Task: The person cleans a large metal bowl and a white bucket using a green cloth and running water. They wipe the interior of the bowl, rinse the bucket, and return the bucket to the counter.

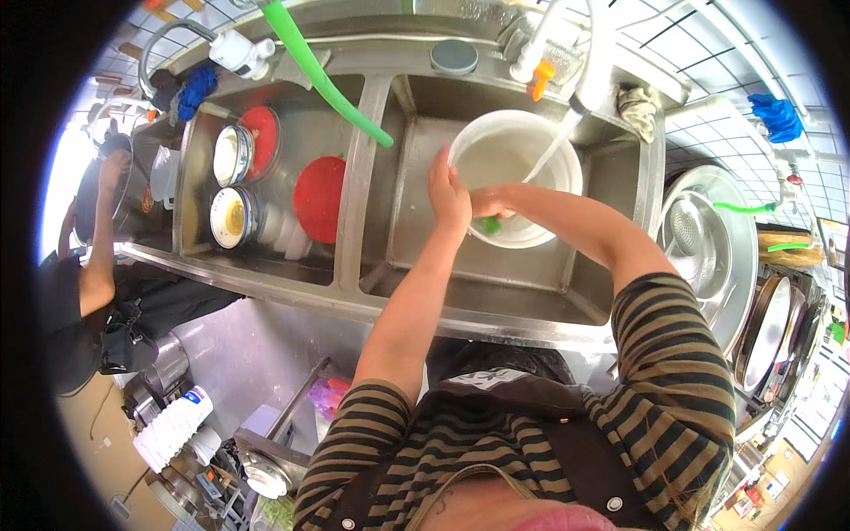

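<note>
A round white plastic bucket (572, 156) stands in the right sink basin (415, 212), with some water inside. My left hand (449, 192) holds its left side at the rim, fingers pointing away from me. Reaching over from the right, my right hand (491, 201) is inside the bucket near its left wall. A green scouring pad (490, 225) shows under its fingers, blurred and partly hidden. From the white tap (587, 93), a stream of water (551, 149) runs into the bucket.
A green hose (325, 79) hangs over the basin divider (362, 179). In the left basin are stacked bowls (229, 218) and red round lids (321, 199). A grey round lid (454, 58) lies on the back ledge. Another person's arm (99, 245) handles a large pan (99, 192) at far left.
</note>
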The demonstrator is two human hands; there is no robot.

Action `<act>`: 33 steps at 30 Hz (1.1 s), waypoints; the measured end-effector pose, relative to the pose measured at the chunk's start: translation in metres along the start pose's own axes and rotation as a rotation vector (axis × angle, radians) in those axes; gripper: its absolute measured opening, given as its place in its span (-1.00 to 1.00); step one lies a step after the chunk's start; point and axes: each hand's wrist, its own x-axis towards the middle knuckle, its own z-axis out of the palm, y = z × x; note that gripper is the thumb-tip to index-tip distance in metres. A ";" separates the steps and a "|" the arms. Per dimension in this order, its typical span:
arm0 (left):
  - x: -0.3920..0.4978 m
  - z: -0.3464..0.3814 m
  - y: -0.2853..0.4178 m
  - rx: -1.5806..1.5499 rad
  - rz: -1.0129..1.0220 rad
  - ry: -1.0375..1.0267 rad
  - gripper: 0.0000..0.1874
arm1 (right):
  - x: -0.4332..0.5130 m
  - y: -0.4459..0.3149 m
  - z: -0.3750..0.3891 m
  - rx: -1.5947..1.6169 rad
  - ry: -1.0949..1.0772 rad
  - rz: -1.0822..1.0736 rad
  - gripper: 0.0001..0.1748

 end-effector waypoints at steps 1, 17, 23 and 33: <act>-0.006 -0.001 0.002 -0.051 -0.025 0.025 -0.53 | -0.007 -0.011 -0.016 -0.053 0.046 -0.206 -0.62; 0.010 -0.008 0.001 0.116 -0.053 -0.070 -0.52 | 0.077 0.046 0.065 -0.104 0.567 0.539 -0.43; 0.009 -0.012 0.003 0.148 -0.027 -0.095 -0.51 | -0.026 -0.021 -0.025 -0.996 0.427 -0.185 -0.56; 0.001 -0.001 0.010 0.159 -0.009 0.153 -0.47 | -0.091 -0.003 0.000 -0.677 -0.134 0.296 -0.49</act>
